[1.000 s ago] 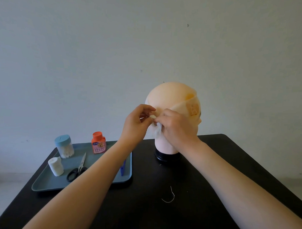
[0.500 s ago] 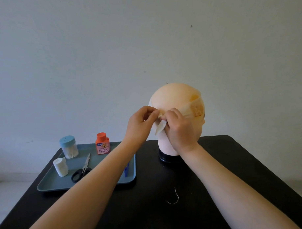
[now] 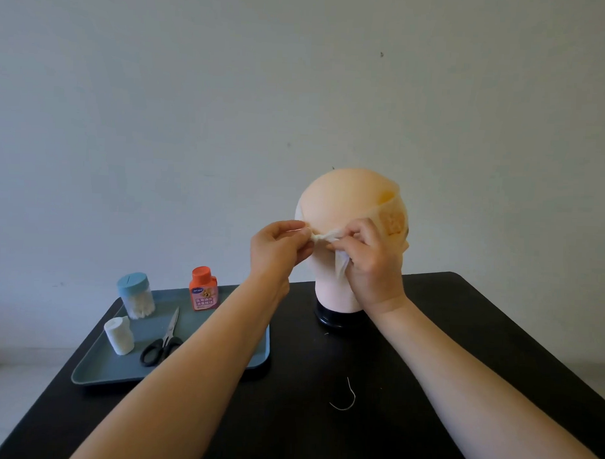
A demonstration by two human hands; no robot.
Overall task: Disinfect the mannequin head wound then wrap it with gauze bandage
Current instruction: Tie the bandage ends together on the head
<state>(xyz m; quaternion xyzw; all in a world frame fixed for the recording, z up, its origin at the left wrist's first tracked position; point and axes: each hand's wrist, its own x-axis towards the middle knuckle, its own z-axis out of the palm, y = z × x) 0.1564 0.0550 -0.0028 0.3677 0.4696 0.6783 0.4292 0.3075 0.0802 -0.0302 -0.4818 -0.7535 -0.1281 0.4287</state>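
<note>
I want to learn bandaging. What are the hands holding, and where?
The gauze bandage on the mannequin head: the left hand pinches one loose end, the right hand the other.

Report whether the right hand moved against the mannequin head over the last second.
Yes: the right hand shifted slightly rightward across the bald peach mannequin head, stretching the white gauze bandage.

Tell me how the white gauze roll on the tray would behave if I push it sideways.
The gauze roll stands on end on the tray, tall and narrow, so it would probably tip, then roll. It looks soft and light, likely squashing slightly under a grip.
</note>
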